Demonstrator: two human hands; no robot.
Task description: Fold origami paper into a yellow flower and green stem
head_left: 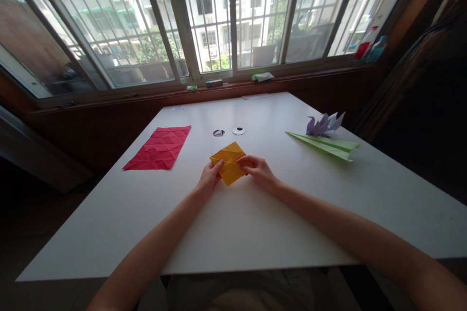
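A folded yellow origami paper (229,166), turned like a diamond with creases across its face, is held over the middle of the white table. My left hand (210,175) pinches its left corner, thumb on top and fingers hidden beneath. At the right corner, my right hand (258,171) is closed on the paper, with thumb and forefinger near a fold. Just beyond the paper lie two small round pieces, a dark patterned one (219,133) and a white one with a black spot (239,131).
A creased red paper sheet (158,148) lies to the left on the white table (226,233). To the right are a green paper plane (324,145) and purple paper cranes (323,124). Small packets (262,77) and bottles (375,49) stand along the windowsill.
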